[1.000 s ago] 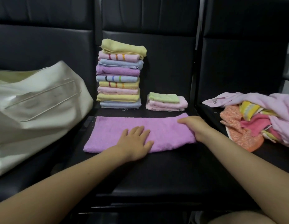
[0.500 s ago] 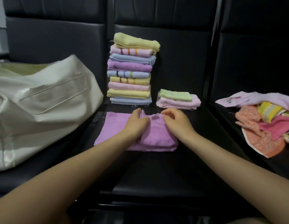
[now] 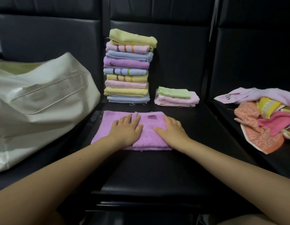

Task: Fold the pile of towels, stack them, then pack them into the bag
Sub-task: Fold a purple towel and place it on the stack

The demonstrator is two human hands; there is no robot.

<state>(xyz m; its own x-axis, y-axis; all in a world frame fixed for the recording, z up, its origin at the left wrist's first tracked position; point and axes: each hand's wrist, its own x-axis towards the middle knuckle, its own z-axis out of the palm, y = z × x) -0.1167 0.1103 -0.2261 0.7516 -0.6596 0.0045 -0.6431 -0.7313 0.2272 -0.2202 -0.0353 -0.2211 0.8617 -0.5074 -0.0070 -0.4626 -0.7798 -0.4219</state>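
Note:
A purple towel (image 3: 149, 137), folded in half, lies on the middle black seat (image 3: 157, 172). My left hand (image 3: 127, 129) presses flat on its left half with fingers spread. My right hand (image 3: 172, 131) lies flat on its right half. Behind it stands a tall stack of folded towels (image 3: 129, 67), topped by a yellow one. To the right of that sits a short stack (image 3: 176, 96), green on pink. A pile of unfolded towels (image 3: 264, 116) covers the right seat. The cream bag (image 3: 40, 101) slumps on the left seat.
Black padded seat backs (image 3: 181, 51) rise right behind the stacks. Gaps run between the three seats. The front part of the middle seat is bare black cushion.
The right end of the purple towel was folded over to the left, halving its length. Both hands went from pinching the far edge to lying flat on top of it.

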